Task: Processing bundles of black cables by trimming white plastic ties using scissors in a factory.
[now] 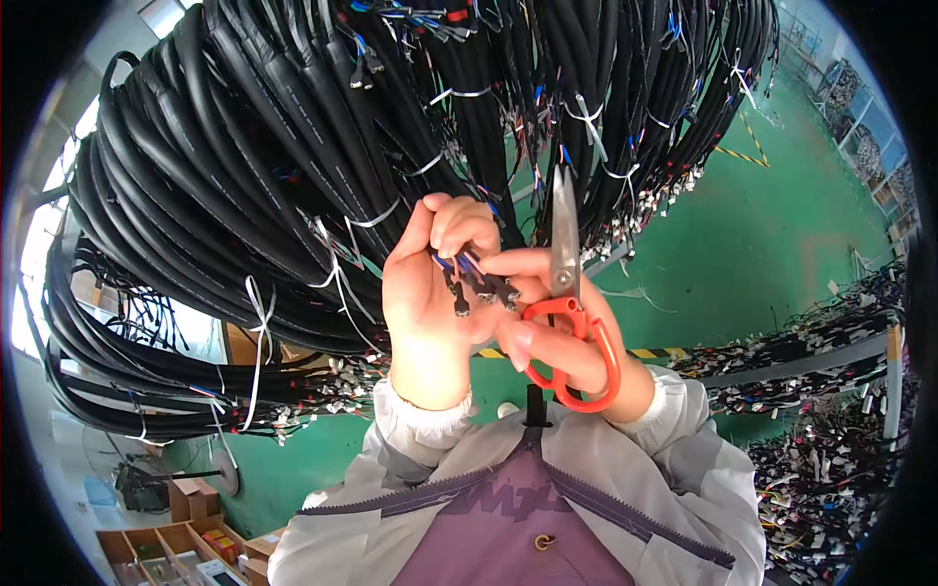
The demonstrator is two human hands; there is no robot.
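Note:
My left hand (415, 288), palm up with its fingers curled, holds a small group of thin wire ends with black connectors (462, 301). The wires near the fingertips look blue and pinkish. Close beside it, my right hand (575, 356) grips a pair of scissors (564, 220) with red handles, a thumb and fingers around the loops. The blades point away from me and look closed. Fingers of my right hand reach across to the connectors and seem to touch them. Directly beyond both hands hang thick black cable bundles (264, 127), bound with white ties.
More wire harnesses with many small connectors (811, 488) lie on a rack at the right. A wooden box with compartments (147, 542) stands at the lower left. The floor (723, 254) is green, with yellow-and-black tape (655, 354) across it.

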